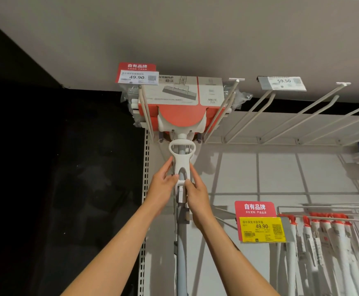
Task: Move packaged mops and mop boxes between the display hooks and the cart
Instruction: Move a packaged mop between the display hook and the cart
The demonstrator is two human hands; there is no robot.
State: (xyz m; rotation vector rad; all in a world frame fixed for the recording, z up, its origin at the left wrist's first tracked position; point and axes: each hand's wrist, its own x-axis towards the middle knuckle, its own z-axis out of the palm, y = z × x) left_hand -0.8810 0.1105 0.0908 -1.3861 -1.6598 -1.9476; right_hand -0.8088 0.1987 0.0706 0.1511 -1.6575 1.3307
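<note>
- My left hand (163,180) and right hand (196,191) both pinch the smooth white plastic wringer handle (181,165) between them.
- Above my hands, the mop (180,116), its head in an orange-and-grey cardboard sleeve, hangs on thin cream metal hooks (146,110).
- Its pale blue pole (181,259) runs down between my forearms.

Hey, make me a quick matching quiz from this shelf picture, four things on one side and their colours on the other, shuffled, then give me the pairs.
Things
1. mop pole
2. mop box
3. lower price tag
4. wringer handle

Colours
A. yellow
B. white
C. pale blue-grey
D. orange-red and beige

Pairs: 1-C, 2-D, 3-A, 4-B. Both hands, left hand and right hand, grip the wringer handle.
</note>
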